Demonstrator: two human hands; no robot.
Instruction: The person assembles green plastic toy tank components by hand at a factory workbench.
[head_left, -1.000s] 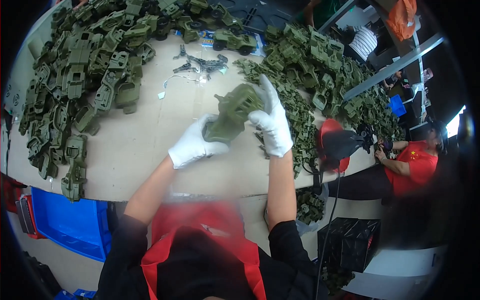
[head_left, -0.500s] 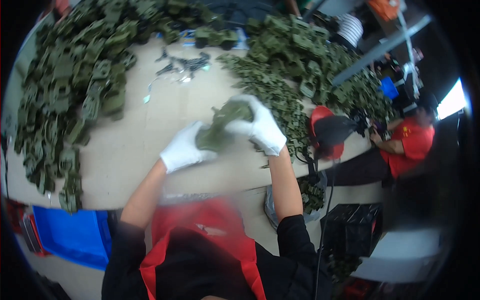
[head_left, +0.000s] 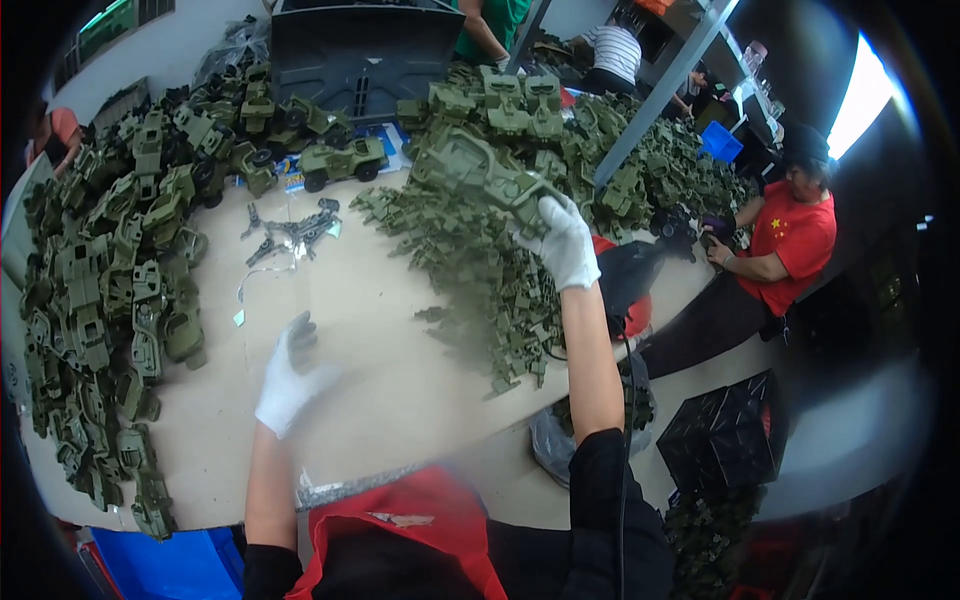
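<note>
One green body (head_left: 465,165) is held in the right hand (head_left: 566,245), pinched at its near end, over the right pile (head_left: 630,150); contact with the pile cannot be told. The left hand (head_left: 293,378) is empty, fingers parted, above bare table (head_left: 365,325). The body is judged light, stiff and hollow, like moulded plastic; some slip against a glove may be expected, and thin rims could be bent or snapped. Best gripped by a solid end or side wall. Room is tight on the right: small parts (head_left: 525,335) are spread below, and a metal post (head_left: 665,95) is slanted behind. Open space is found mid-table, up to the front edge.
</note>
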